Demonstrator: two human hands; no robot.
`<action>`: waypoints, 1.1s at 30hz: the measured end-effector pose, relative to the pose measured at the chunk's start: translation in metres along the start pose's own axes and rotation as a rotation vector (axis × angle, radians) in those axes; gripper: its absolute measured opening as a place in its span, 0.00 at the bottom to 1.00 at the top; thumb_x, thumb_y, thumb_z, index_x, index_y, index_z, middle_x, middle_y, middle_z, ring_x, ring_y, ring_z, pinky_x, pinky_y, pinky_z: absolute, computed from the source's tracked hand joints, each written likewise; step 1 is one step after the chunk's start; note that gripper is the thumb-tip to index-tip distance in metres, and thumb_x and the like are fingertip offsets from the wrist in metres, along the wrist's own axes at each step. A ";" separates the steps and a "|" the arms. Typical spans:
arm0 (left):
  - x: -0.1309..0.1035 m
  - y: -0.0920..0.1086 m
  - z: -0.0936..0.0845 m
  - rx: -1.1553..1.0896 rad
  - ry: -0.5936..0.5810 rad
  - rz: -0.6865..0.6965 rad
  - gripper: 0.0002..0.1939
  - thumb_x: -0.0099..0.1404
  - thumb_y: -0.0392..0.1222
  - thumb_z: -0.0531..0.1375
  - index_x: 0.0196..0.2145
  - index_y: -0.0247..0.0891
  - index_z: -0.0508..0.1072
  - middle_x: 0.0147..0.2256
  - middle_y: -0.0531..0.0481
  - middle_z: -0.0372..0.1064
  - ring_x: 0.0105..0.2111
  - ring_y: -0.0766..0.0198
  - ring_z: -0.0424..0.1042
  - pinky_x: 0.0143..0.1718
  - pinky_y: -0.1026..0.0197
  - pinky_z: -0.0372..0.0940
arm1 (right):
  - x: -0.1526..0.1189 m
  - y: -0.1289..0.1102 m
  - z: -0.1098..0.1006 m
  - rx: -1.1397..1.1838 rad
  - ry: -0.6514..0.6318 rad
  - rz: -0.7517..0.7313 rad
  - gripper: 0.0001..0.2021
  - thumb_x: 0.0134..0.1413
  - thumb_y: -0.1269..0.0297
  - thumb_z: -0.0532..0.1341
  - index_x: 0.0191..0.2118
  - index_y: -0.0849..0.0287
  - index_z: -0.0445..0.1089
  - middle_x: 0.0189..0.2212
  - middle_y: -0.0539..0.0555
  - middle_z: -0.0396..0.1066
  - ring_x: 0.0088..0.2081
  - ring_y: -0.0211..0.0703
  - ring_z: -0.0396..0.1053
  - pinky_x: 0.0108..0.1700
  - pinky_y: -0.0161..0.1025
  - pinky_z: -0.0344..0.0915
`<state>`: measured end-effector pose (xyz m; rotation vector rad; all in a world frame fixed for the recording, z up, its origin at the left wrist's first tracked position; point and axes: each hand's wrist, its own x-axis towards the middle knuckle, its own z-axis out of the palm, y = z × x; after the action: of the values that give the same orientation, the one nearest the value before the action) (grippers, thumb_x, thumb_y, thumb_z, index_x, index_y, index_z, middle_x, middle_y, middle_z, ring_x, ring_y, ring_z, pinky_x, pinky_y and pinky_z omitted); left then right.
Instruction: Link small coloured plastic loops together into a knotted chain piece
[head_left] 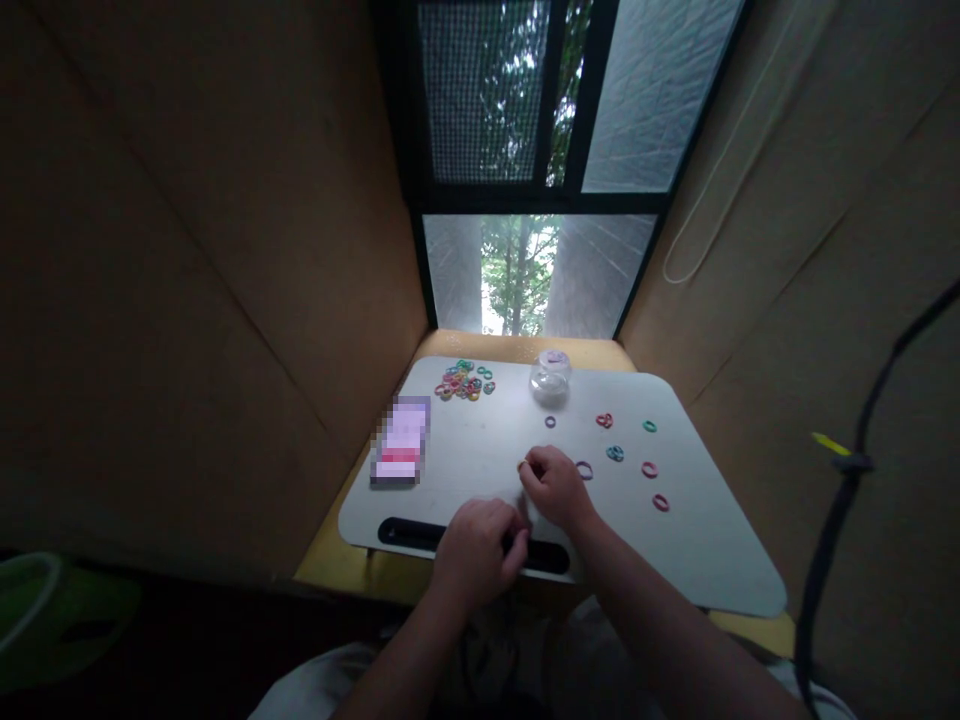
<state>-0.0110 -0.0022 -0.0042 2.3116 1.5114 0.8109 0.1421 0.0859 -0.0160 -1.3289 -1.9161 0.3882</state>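
My right hand (555, 485) is closed on a small yellowish band (523, 466) above the middle of the white table (480, 430). Just left of it and nearer to me, my left hand (482, 545) rests over the table's dark slot with its fingers curled; what it holds, if anything, is hidden. A purple band (584, 470) lies right beside my right hand. Farther right are red bands (604, 421), teal bands (615, 453), a green band (649, 426) and two pinkish bands (649, 469). A small dark purple band (550, 422) lies below the clear jar (550, 380).
A pile of colourful bands (461, 383) lies at the back left. A blurred phone (402, 440) is at the left edge. Behind the table is a window (540, 270). A black cable (832, 530) hangs at the right, and a green basket (60, 620) stands lower left.
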 end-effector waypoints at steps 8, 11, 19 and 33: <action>-0.002 0.001 0.001 0.017 0.034 -0.027 0.02 0.60 0.36 0.58 0.29 0.40 0.69 0.29 0.52 0.69 0.33 0.60 0.65 0.36 0.58 0.56 | -0.001 0.001 0.002 -0.040 0.014 -0.011 0.11 0.53 0.65 0.55 0.21 0.57 0.60 0.21 0.47 0.61 0.27 0.38 0.59 0.32 0.35 0.53; -0.003 0.001 0.002 0.011 0.036 -0.038 0.02 0.60 0.36 0.57 0.29 0.40 0.69 0.29 0.51 0.69 0.33 0.60 0.66 0.37 0.58 0.57 | -0.002 0.001 0.003 -0.050 0.027 -0.007 0.11 0.53 0.65 0.55 0.21 0.57 0.61 0.21 0.47 0.61 0.27 0.38 0.60 0.32 0.35 0.53; -0.005 0.003 0.001 0.031 0.045 -0.062 0.03 0.60 0.37 0.57 0.29 0.40 0.69 0.29 0.51 0.70 0.32 0.60 0.66 0.35 0.58 0.56 | -0.002 -0.001 0.003 -0.081 0.035 -0.015 0.11 0.54 0.65 0.55 0.21 0.57 0.61 0.21 0.48 0.61 0.28 0.39 0.60 0.32 0.35 0.53; -0.005 0.004 0.001 0.029 0.044 -0.077 0.03 0.60 0.37 0.57 0.30 0.40 0.70 0.30 0.50 0.70 0.34 0.59 0.67 0.36 0.59 0.57 | -0.003 -0.002 0.003 -0.088 0.033 -0.010 0.11 0.54 0.65 0.55 0.21 0.57 0.62 0.22 0.48 0.62 0.28 0.39 0.61 0.33 0.35 0.53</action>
<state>-0.0088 -0.0086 -0.0049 2.2545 1.6300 0.8303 0.1393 0.0833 -0.0181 -1.3730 -1.9312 0.2780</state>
